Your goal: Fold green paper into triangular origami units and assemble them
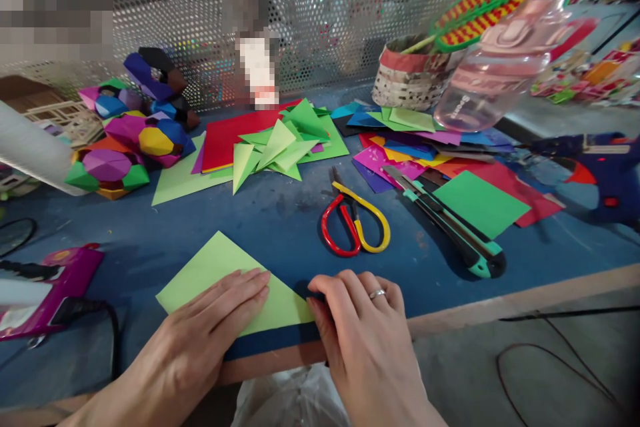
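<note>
from where i stand, the light green paper [215, 273] lies flat by the front edge of the blue table [280, 227], right in front of the person, probably because it's easiest to press there. the left hand [185, 340] is open and palm down, fingers together and stretched across the sheet, gripping nothing; that spread seems meant to stop it sliding. the right hand [367, 327] is curled, its thumb and forefinger drawn near each other at the sheet's right-hand corner. the thumb looks to be against the paper, perhaps to keep that corner in line, but i can't tell whether it's truly pinched.

just beyond the hands lie the scissors [354, 195], with the box cutter [447, 220] to their right, both within easy reach. farther back, folded green pieces [277, 147] sit heaped on flat sheets, and more coloured paper [480, 197] is piled to the right, perhaps to leave room for working up front.
</note>
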The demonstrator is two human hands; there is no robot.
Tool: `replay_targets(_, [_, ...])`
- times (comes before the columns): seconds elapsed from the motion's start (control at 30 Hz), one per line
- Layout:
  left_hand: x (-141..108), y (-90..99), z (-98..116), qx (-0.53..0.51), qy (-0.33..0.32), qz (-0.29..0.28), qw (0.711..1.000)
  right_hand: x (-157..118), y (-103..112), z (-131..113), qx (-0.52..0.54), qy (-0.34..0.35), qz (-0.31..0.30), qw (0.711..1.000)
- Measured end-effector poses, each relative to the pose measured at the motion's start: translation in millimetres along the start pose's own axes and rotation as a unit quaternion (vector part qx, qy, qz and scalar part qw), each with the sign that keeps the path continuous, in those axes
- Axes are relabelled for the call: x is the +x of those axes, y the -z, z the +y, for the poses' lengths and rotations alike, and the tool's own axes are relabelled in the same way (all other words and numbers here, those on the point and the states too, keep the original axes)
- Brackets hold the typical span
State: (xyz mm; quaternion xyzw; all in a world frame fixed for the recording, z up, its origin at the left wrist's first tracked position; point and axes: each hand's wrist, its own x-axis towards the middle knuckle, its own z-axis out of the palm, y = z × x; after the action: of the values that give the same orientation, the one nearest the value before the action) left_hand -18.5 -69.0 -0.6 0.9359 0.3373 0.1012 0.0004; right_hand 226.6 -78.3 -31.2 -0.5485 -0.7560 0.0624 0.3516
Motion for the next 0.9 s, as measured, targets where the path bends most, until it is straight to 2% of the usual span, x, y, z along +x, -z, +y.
replay_targets(0.13, [1.7,-0.1,2.6,-0.011,-0.001,0.029,1.0,0.5,-1.1,1.4,-0.004,0.047,0.029,0.998])
replay_targets(0.3, [1.1,-6.1,2.4,0.01,0.008,-0.015,1.0,1.1,-15.9,-3.9,0.023,0.194,0.09,0.977])
replay_targets(0.37, [3.2,-6.1,3.1,0.013,0.001,-0.019,1.0,1.7,-21.9,-5.8,0.038,0.224,0.107,0.968])
replay_targets(0.53, [11.8,8.2,13.1,0.036,-0.008,0.025,0.999,3.7,-25.2,-4.9,0.042,0.224,0.128,0.965])
replay_targets(0.57, [12.5,12.5,16.3,0.051,-0.006,0.023,0.998,3.4,-25.2,-4.1,0.04,0.223,0.128,0.965])
replay_targets(0.7, [8.9,21.4,26.2,0.086,-0.007,-0.049,0.995,-2.2,-27.4,0.7,0.027,0.207,0.116,0.971])
replay_targets(0.9, [2.2,15.5,22.9,0.103,-0.021,-0.05,0.993,-8.9,-28.4,8.5,-0.052,0.242,0.09,0.965])
